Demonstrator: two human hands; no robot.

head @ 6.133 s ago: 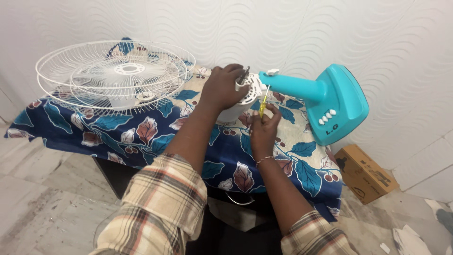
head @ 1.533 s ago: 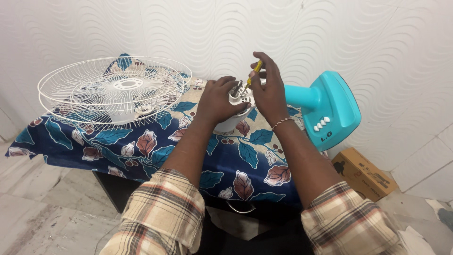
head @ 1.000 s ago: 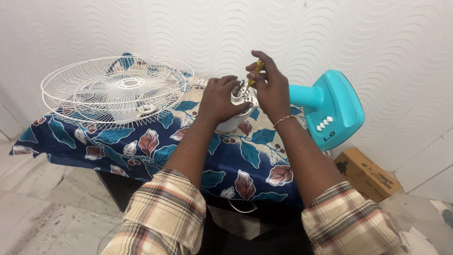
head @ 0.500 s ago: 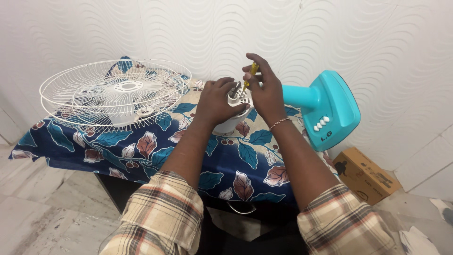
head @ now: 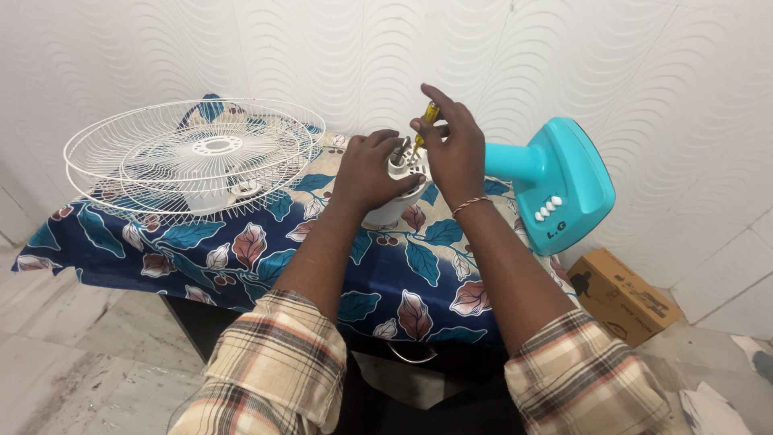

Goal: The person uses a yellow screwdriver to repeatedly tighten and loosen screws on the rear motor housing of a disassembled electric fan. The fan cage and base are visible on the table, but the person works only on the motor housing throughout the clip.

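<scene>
Two hands [head: 411, 157] — screwdriver [head: 425, 122], fan motor [head: 394, 193]

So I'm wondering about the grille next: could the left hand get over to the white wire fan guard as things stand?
Probably yes: the fan guard lies uncovered just beside the left hand, with nothing between, though that hand now grips the white motor housing.

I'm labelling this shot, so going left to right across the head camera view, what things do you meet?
White wire fan guard → left hand on the white motor housing → right hand holding a yellow-handled screwdriver → turquoise fan base → cardboard box.
</scene>
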